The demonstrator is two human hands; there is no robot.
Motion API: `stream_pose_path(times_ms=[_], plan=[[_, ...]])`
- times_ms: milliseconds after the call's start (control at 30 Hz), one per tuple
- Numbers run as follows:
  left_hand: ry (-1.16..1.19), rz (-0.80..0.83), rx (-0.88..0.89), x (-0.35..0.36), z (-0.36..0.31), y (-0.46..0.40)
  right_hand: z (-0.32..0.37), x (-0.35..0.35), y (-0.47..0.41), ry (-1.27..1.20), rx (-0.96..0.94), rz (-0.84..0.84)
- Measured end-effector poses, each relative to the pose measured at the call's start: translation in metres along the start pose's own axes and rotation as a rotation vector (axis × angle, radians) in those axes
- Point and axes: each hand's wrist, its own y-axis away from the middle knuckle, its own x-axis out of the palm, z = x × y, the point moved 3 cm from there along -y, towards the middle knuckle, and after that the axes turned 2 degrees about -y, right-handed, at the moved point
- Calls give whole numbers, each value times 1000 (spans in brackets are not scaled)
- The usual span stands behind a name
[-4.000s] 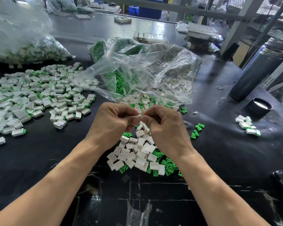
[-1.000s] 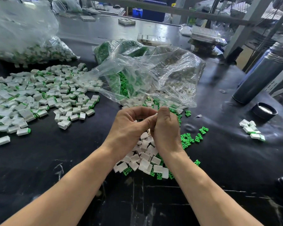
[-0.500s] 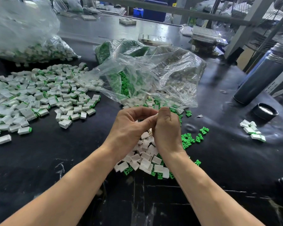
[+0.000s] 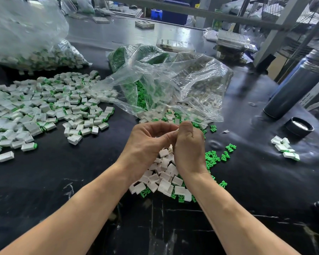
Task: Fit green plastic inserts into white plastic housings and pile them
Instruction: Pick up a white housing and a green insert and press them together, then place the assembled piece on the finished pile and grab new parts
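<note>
Both bare forearms are reaching forward from the bottom corners and converging at the middle of the view. The left hand point(image 4: 147, 142) is curling its fingers inward, thumb meeting the right hand. The right hand point(image 4: 189, 144) is showing its back to the camera, fingers folded, pinching against the left fingertips. What they are pinching is mostly hidden.

A glossy black worktable point(image 4: 44, 173) sits before grey metal shelving point(image 4: 276, 26).
</note>
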Motion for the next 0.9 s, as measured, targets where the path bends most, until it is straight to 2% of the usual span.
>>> stream_pose_path(times_ms=[167,267,900], plan=[[-43,-6,26,-1,-2,-4,1,3,1,-225,89,98],[-44,-9,45,0,0,-4,0,3,1,-352,164,103],[16,-16,71,6,6,-5,-11,4,0,-311,191,42]])
